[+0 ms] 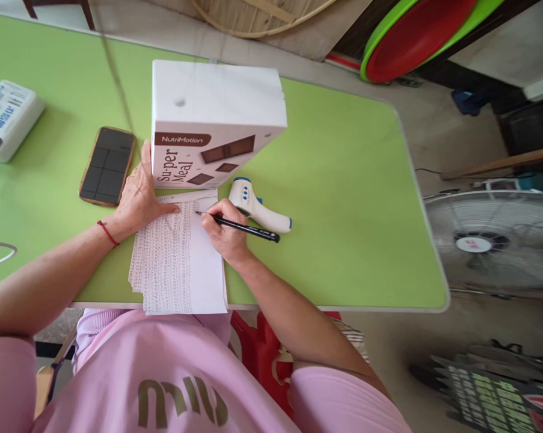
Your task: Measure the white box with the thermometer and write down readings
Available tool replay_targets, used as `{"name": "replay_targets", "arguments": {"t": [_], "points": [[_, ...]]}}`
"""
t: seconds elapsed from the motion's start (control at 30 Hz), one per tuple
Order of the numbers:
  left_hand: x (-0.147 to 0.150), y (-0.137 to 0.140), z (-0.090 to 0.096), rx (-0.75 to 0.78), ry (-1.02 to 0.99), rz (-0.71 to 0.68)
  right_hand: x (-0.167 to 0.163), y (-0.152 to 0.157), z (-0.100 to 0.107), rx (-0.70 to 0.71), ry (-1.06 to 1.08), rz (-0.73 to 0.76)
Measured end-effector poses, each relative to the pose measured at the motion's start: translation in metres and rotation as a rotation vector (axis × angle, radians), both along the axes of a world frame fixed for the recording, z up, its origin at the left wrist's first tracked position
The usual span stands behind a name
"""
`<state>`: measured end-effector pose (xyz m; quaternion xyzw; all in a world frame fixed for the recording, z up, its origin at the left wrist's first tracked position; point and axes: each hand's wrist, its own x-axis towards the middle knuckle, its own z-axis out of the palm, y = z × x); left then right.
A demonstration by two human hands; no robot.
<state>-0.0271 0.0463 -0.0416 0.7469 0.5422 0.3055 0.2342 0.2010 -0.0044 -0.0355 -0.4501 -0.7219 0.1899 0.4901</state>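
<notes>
Sheets of paper [208,264] lie stacked at the table's front edge, the top one covered in handwritten columns on its left part and blank on its right. My right hand [226,231] grips a black pen [253,230], its tip at the upper part of the writing. Spread out at the left, my left hand [140,195] rests with its thumb on the paper and its fingers beside a white NutriMotion box [217,99], which stands upright behind the sheets. A white infrared thermometer [269,216] with blue details lies just past my right hand.
On the green table [343,210], a phone [107,165] in a brown case lies left of my left hand. Farther left sits a white device [14,117] with a label. A fan [487,240] stands beyond the right edge, and a red stool [257,343] is below the table.
</notes>
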Motion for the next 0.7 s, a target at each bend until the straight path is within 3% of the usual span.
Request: {"name": "replay_targets", "arguments": {"t": [0.2, 0.7], "points": [[0.0015, -0.0005, 0.0009, -0.028, 0.012, 0.025, 0.0018, -0.0005, -0.0052, -0.068, -0.076, -0.028], [-0.0023, -0.0002, 0.0007, -0.021, -0.001, 0.012, 0.0006, 0.0005, -0.0007, 0.029, -0.010, 0.019]]}}
